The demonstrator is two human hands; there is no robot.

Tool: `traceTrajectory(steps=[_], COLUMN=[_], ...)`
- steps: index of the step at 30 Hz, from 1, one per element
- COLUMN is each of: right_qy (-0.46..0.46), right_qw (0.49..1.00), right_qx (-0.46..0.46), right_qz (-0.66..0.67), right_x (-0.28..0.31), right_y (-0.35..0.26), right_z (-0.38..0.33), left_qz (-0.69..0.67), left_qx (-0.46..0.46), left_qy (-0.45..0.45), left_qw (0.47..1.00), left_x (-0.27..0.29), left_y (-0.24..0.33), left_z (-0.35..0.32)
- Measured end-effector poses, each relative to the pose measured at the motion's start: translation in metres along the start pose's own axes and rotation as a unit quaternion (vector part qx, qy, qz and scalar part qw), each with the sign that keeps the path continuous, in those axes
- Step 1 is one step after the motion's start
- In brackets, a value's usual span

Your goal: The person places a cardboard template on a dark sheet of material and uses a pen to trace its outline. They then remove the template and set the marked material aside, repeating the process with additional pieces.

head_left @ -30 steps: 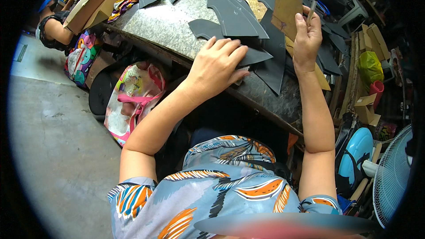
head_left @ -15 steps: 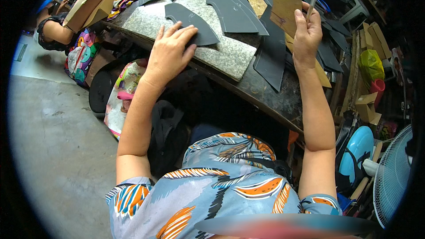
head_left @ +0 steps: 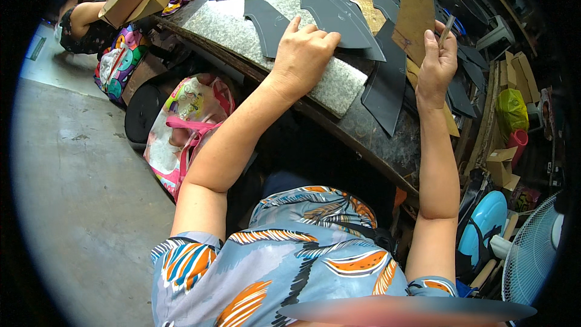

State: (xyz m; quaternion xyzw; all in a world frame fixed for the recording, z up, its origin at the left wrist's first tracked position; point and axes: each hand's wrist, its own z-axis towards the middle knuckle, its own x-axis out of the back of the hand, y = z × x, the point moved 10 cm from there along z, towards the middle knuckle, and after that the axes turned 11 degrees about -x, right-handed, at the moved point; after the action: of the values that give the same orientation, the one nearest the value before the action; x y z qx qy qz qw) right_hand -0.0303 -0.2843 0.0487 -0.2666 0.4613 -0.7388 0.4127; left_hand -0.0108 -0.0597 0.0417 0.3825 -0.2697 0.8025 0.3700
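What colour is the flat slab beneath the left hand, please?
Pale grey with darker speckles: the flat, stone-like slab shows best in the head view.

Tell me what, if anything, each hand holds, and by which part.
The right hand holds a slim stick by its lower part, upper end free. Whether the left hand grips anything cannot be told.
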Motion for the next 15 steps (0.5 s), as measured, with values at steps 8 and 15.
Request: traceTrajectory(steps=[8,15], right_qy=[0.006,0.003], right_qw=[1.000,1.000], right_qx=[0.018,0.003], right_qz=[0.017,0.009], right_x=[0.003,0.001], right_y=[-0.006,-0.008], right_z=[0.000,-0.003], left_qz=[-0.033,-0.057], left_qx=[-0.012,-0.004], left_qy=[0.070,0.042], left_qw=[0.997,0.997], left_x=[0.039,0.040], left_y=[-0.023,-0.012], left_z=[-0.017,-0.023])
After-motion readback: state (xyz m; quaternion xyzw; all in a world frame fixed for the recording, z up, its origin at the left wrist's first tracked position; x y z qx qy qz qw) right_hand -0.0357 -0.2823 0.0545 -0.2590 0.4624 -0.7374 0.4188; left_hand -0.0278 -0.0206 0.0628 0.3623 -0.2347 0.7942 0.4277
